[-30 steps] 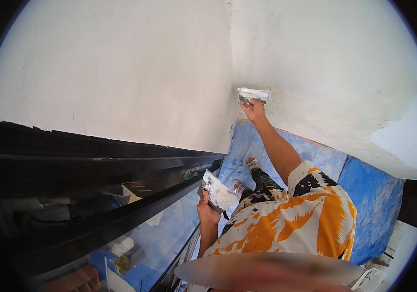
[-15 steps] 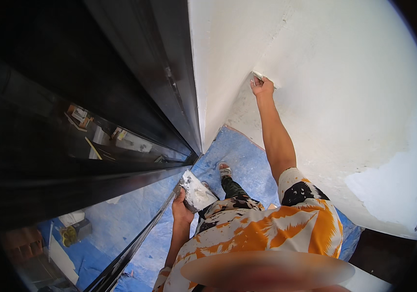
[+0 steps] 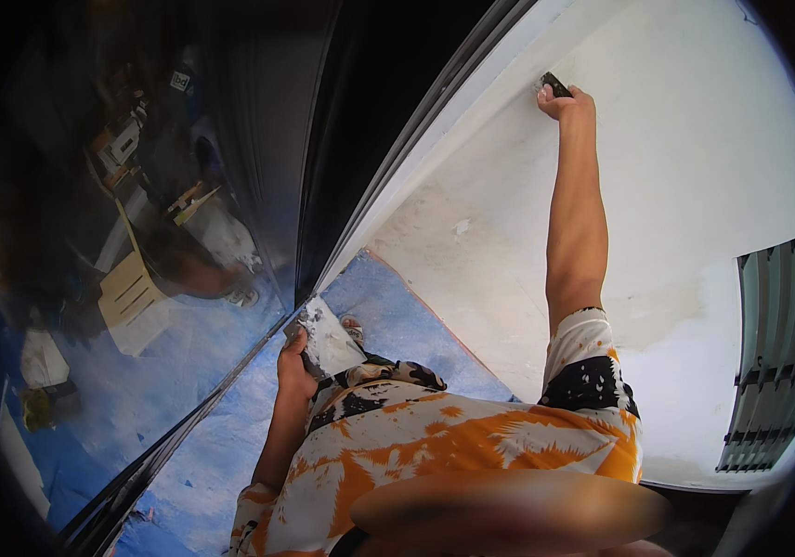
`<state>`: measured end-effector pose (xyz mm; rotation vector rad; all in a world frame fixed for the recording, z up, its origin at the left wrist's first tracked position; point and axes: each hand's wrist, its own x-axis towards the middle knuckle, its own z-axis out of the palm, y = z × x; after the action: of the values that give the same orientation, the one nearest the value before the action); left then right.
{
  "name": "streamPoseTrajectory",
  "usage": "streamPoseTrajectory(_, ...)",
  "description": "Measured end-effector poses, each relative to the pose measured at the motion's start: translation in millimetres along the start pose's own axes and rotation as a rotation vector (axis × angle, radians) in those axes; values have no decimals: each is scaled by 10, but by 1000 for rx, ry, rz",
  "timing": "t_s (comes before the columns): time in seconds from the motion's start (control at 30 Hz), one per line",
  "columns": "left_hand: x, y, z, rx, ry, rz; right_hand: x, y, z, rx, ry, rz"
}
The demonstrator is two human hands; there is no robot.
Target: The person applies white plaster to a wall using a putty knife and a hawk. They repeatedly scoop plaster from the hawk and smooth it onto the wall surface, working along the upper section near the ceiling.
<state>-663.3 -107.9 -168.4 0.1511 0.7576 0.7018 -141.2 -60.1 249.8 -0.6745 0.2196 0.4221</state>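
Observation:
My right arm stretches far up the pale wall [image 3: 662, 158]. At its end my right hand [image 3: 566, 102] is closed round the dark handle of a putty knife [image 3: 556, 84]; its blade is barely visible against the wall near the corner with a white edge strip. Down by my waist my left hand [image 3: 295, 371] grips a flat plate of white putty [image 3: 331, 339], with the thumb at its edge. The putty lies in a rough, lumpy layer. Below the knife the wall shows greyish, patchy areas and a whiter patch lower right.
Blue sheeting [image 3: 397, 306] covers the floor under my foot. Dark-framed glass [image 3: 258, 139] stands close on my left; cardboard [image 3: 133, 302], bags and clutter show beyond or reflected in it. A slatted grille [image 3: 774, 357] is at the right.
My right hand has moved up the wall with the putty knife, and the arm is straighter. The view has turned, bringing the grille into sight. My left hand still holds the putty plate.

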Motion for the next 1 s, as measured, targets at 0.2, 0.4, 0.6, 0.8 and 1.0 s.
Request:
streamPoseTrajectory(0.2, -90, -72, 202, 16, 9, -23, -77, -576, 376, 62, 37, 17)
streamPoseTrajectory(0.4, 1012, -584, 537, -15, -37, -22, 260, -385, -336, 6, -453, -280)
streamPoseTrajectory(0.6, 1418, -570, 795, -1, -120, -7, 1845, 1386, -2374, 53, -297, 185)
streamPoseTrajectory(0.8, 1940, -605, 1245, 77, -42, -7, 4105, 2836, -2994, 170, 74, 360)
streamPoseTrajectory(1.0, 2095, -599, 1427, 114, -89, 25, 4606, 2803, -2408, 286, 63, 310)
